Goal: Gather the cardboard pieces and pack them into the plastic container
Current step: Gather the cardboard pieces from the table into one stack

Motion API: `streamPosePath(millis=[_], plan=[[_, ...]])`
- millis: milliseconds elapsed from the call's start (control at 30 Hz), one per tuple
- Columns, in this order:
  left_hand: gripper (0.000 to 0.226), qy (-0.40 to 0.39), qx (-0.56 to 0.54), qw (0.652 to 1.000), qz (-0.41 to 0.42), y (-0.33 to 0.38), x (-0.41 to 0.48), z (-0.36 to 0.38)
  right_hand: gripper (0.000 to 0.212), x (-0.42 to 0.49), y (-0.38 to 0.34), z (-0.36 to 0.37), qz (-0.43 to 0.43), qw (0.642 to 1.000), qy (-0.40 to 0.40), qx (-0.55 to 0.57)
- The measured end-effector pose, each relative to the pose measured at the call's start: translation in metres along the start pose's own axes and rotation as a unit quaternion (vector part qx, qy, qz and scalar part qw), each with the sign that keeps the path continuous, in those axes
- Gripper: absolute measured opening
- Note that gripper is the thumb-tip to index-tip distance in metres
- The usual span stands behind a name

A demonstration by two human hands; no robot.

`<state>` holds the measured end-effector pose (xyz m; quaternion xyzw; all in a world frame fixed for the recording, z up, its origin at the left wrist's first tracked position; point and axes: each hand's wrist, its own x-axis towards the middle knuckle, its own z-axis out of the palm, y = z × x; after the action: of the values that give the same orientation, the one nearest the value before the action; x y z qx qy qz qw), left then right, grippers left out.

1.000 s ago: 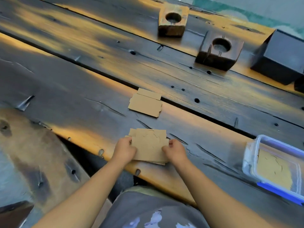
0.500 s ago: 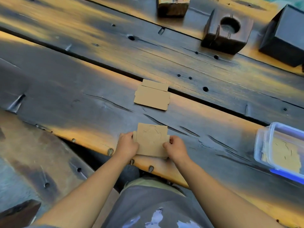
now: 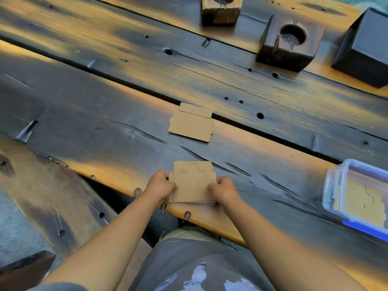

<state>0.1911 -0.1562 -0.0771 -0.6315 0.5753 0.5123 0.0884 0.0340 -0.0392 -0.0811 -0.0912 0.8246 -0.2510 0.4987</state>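
Both hands on one stack of cardboard pieces (image 3: 194, 182) at the near edge of the wooden table (image 3: 105, 127). Left hand (image 3: 160, 184) curled closed on the stack's left edge, right hand (image 3: 224, 189) closed on its right edge, thumbs over the top sheet. Stack: thin matte brown sheets, roughly square with notched corners, edges slightly misaligned; top sheet has curved die-cut lines. Stack sits flat on the table.

Second cardboard pile (image 3: 192, 122) lies flat further out, just by the gap between planks, well apart from the hands. Rectangular, folded flap along the far edge, small tabs at the corners.

Plastic container (image 3: 333, 181) on the right, clear with rounded corners, blue rim and clip, open-topped; cardboard sheet with the same cut lines is already flat inside.

Table: dark charred planks, amber worn patches, cracks, knot holes. Far side: two wooden blocks (image 3: 288, 42) with round bored recesses, plus a plain dark box (image 3: 365, 49).
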Motion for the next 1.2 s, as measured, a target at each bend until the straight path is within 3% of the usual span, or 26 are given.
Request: streamPosePath(millis=[233, 533, 967, 1200], plan=[[0.025, 0.037, -0.019, 0.999, 0.027, 0.022, -0.015, -0.003, 0.023, 0.004, -0.014, -0.025, -0.068, 0.996, 0.028, -0.044], [0.025, 0.097, 0.023, 0.988, 0.116, 0.076, 0.015, -0.042, 0.017, 0.026, -0.081, -0.036, -0.162, 0.98, 0.081, -0.077], [0.043, 0.004, 0.087, 0.98, 0.178, 0.143, 0.123, -0.083, 0.026, 0.087, -0.154, -0.023, -0.083, 0.982, 0.168, -0.037], [0.039, -0.003, 0.145, 0.973, 0.177, 0.136, 0.141, -0.07, 0.012, 0.104, -0.148, -0.014, -0.071, 0.979, 0.165, -0.101]])
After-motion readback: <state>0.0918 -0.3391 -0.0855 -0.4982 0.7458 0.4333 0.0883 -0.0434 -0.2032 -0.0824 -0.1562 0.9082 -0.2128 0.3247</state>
